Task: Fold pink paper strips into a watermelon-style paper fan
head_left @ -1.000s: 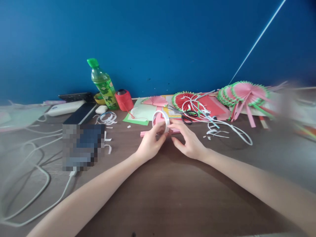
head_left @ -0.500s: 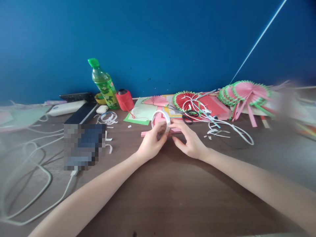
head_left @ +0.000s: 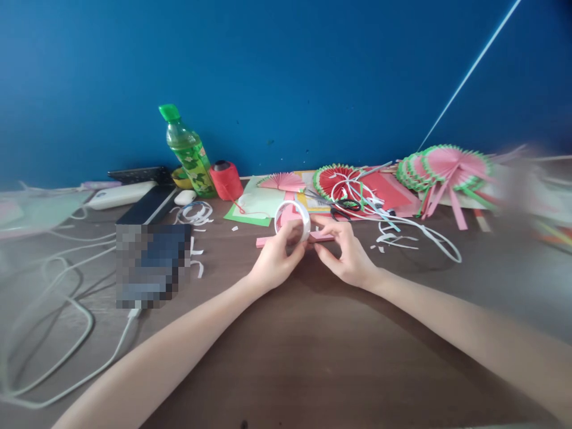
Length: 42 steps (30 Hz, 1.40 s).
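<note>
Left hand (head_left: 273,262) is gripping the white ring-shaped tape roll (head_left: 292,218) upright; right hand (head_left: 349,255) is pinching its edge, pink paper strip (head_left: 292,239) lying just behind both.

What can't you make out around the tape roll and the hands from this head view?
- Tape roll: its free end, hidden by the left hand and right hand.
- Pink strip: its middle, behind the fingers.
- Phone: pixelated.
- Far right of the table: blurred.
</note>
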### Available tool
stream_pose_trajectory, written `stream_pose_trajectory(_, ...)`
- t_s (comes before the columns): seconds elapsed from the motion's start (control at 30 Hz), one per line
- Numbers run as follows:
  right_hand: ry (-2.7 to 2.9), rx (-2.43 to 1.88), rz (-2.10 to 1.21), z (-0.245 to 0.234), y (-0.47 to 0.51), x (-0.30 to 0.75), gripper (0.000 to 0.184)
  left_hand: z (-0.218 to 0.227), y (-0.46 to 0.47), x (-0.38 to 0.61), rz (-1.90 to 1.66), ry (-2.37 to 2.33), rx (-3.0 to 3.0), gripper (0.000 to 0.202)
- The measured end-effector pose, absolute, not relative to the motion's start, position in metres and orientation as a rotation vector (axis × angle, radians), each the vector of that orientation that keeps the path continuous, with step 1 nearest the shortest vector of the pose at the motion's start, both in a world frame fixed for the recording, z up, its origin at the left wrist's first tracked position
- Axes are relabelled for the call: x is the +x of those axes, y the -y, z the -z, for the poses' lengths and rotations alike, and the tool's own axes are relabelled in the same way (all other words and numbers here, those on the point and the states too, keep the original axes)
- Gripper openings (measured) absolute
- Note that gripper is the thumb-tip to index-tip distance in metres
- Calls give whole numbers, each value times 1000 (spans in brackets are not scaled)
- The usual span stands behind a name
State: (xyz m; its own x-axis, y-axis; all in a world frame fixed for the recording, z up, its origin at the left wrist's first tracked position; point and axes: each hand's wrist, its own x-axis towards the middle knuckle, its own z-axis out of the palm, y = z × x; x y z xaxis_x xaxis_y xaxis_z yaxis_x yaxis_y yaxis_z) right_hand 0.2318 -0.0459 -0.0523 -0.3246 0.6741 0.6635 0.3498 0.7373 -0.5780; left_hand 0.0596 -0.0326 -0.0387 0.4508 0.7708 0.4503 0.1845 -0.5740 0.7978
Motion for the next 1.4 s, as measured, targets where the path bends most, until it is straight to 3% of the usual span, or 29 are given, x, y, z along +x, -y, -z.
stream_pose_trajectory(0.27,1931,-843,-236,41,46,229,7,36,37,60,-1010,-815,2139,29)
stream_pose_trajectory(0.43,1882,-902,-115,37,48,228,5,32,40,61,-981,-900,2193,20)
stream_pose_trajectory(0.67,1901,-872,-302,38,51,227,6,31,39,61,-920,-922,2125,12)
stream_pose_trajectory(0.93,1786,-912,-482,35,53,224,10,32,38,61,-915,-903,2056,12)
stream_pose_trajectory(1.07,1722,-993,-597,29,50,224,3,33,39,61,-935,-875,1978,18)
stream_pose_trajectory(1.4,1847,-931,-492,13,46,218,5,31,38,61,-1109,-761,1705,24)
